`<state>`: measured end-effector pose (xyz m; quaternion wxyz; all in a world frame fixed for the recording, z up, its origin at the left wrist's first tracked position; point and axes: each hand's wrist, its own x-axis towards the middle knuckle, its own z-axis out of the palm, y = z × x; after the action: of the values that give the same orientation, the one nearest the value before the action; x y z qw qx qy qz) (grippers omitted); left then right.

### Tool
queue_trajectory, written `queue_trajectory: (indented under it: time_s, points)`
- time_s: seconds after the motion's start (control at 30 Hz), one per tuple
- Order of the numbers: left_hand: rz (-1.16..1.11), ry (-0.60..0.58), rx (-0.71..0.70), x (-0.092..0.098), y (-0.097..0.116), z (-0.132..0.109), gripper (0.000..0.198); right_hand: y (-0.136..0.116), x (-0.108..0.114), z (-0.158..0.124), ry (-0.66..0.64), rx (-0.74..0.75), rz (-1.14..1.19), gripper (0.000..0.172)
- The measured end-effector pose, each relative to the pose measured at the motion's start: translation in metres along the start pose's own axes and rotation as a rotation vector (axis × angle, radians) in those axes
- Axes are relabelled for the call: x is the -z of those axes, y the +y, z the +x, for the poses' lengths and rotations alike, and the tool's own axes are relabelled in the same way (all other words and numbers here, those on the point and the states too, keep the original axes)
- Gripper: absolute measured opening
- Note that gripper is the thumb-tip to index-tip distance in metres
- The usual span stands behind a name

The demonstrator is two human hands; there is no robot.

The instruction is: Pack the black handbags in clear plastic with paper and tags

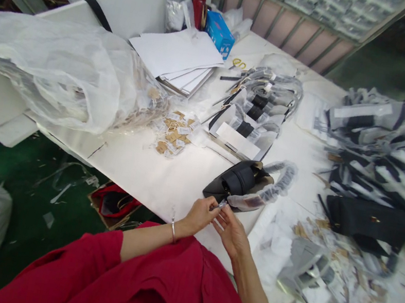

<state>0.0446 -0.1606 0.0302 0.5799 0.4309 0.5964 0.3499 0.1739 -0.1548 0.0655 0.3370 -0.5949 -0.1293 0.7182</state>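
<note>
Fingers: the left hand looks pinched, thumb and fingertip together on a small see-through bit; the right hand is half curled with fingers a little spread, tips right up by it, and honestly I can't tell if they've got a grip.
White table: runs left to far right; the work sits at its near edge, so I'd keep that strip free.
Plastic sack: big and floppy, on the left, well apart from the hands.
Wrapped bags: lined up beyond the work, towards the far side. I'd leave some gap so nothing gets nudged.
Black bag: on the table just past the fingertips, near side, its padded loop out to the right. Seems soft, so pull gently or it'll probably slide.
Wrapped handle: that plastic-covered loop, lying right. Better kept clear of the fingers, it could snag imo.
Tag pile: brown and white tags, loose, left of the bag.
See-through bit: tiny, at the bag's near end. I'd steady it with one hand, work with the other, no yanking.
</note>
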Motion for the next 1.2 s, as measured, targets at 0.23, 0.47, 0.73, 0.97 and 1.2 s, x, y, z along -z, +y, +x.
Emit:
queue_trajectory:
  time_s: [0.23,0.47,0.73,0.97,1.2]
  points:
    - [-0.176,-0.089,0.106,0.002,0.001,0.001,0.019,0.013,0.001,0.015,0.168,0.300,-0.214,0.040]
    - [-0.569,-0.306,0.288,0.015,-0.002,0.003,0.045,0.007,0.014,0.017,-0.160,0.197,-0.133,0.040]
    - [-0.553,-0.342,0.321,0.019,-0.003,0.011,0.049,0.027,0.009,0.026,-0.023,0.021,0.026,0.044]
    - [-0.341,-0.210,0.200,0.011,-0.007,0.006,0.043,0.023,-0.002,0.014,-0.075,0.207,-0.044,0.038]
    - [-0.082,-0.286,0.171,-0.001,-0.028,-0.002,0.034,0.021,-0.014,0.029,0.080,0.248,0.017,0.048]
